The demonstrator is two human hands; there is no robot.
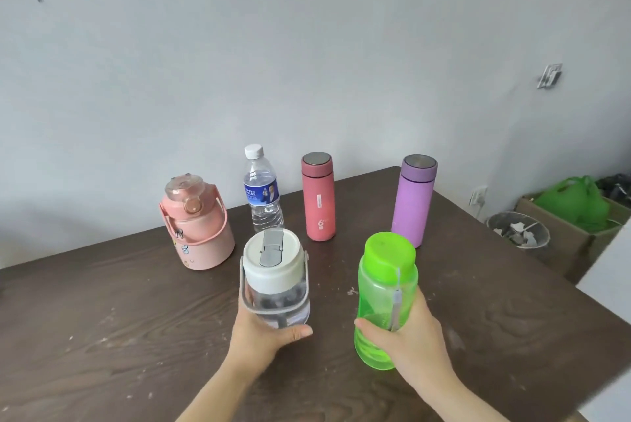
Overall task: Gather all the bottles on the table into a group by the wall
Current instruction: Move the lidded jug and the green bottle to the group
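Observation:
My left hand (259, 339) grips a clear jug with a white lid and grey handle (275, 276) near the table's middle. My right hand (409, 336) holds a translucent green bottle (384, 298) with a green cap, to the right of the jug. Whether either bottle rests on the table or hangs just above it I cannot tell. Farther back, nearer the wall, stand a pink jug with a handle (196, 223), a clear water bottle with a blue label (262, 189), a red flask (318, 196) and a purple flask (414, 199), all upright.
The dark wooden table (102, 319) ends against a pale grey wall (273, 46). Past its right edge on the floor are a grey bucket (517, 230) and a cardboard box with a green bag (577, 206). A white surface (611, 271) edges in at right.

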